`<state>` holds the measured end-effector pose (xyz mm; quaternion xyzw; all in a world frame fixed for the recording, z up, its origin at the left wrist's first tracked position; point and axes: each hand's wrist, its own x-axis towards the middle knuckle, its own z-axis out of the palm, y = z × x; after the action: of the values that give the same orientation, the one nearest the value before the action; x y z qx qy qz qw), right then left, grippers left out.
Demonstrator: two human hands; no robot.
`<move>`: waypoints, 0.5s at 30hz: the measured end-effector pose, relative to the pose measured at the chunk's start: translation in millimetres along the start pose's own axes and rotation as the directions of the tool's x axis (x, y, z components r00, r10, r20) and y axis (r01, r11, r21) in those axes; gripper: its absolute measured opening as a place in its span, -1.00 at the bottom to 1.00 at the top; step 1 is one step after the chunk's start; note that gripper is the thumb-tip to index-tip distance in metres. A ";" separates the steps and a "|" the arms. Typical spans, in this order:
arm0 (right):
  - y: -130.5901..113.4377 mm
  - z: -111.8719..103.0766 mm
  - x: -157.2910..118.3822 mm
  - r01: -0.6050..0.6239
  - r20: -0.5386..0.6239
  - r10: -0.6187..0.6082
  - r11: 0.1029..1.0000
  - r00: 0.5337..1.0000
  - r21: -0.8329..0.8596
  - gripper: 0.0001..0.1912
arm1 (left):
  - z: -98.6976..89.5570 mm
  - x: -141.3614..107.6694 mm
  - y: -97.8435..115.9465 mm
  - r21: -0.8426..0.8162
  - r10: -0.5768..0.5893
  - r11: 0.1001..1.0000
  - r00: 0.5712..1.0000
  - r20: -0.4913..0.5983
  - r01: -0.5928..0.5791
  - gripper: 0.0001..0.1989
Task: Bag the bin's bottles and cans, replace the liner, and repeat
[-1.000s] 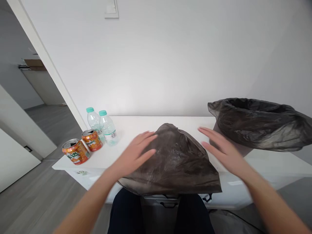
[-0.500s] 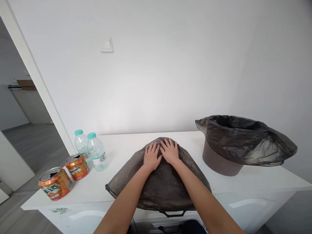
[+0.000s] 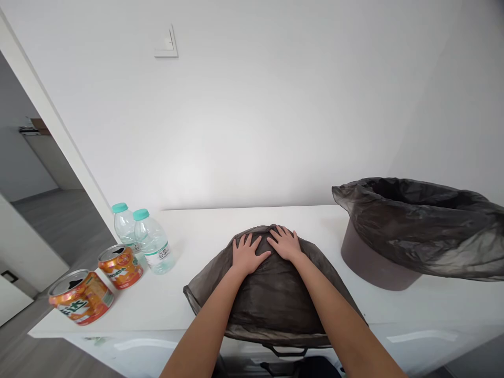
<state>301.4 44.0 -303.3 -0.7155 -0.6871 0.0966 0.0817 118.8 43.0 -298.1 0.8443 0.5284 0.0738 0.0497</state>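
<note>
A dark translucent plastic bag (image 3: 275,302) lies spread over a rounded form at the front middle of the white cabinet top (image 3: 189,231). What is beneath the bag is mostly hidden; a black handle shows below its front edge. My left hand (image 3: 247,255) rests flat on the upper part of the bag with its fingers spread. Close beside it on the right, my right hand (image 3: 285,243) also lies on the bag, fingers apart. Neither hand grasps anything.
At the left stand two orange cans (image 3: 82,296) (image 3: 120,266) and two clear bottles with teal caps (image 3: 153,244) (image 3: 125,226). A brownish bin (image 3: 370,262) lined with a dark bag (image 3: 429,231) stands at the right. A wall rises behind.
The camera view has shifted and tilted slightly. My hands are a little farther apart at the fingertips, still on the bag, and the left thumb points out more to the right.
</note>
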 end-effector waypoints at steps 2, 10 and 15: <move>2.1 2.7 2.8 -0.006 -0.012 0.007 1.000 1.000 0.007 -0.33 | -0.1 -0.1 -0.2 0.001 -0.042 0.999 0.999 -0.005 0.042 -0.15; 7.6 10.3 10.8 -0.011 -0.031 0.012 1.000 0.999 0.021 -0.31 | -3.7 6.9 21.1 0.052 0.044 0.998 0.961 -0.274 -0.031 -0.45; 6.1 6.0 12.0 -0.035 -0.020 0.035 0.999 0.999 0.013 -0.39 | 17.8 45.2 22.8 0.058 0.131 0.991 0.970 -0.203 -0.122 -0.48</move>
<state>306.2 55.6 -311.0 -0.7278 -0.6730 0.0951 0.0917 161.6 73.5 -308.7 0.8650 0.4772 0.1522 -0.0292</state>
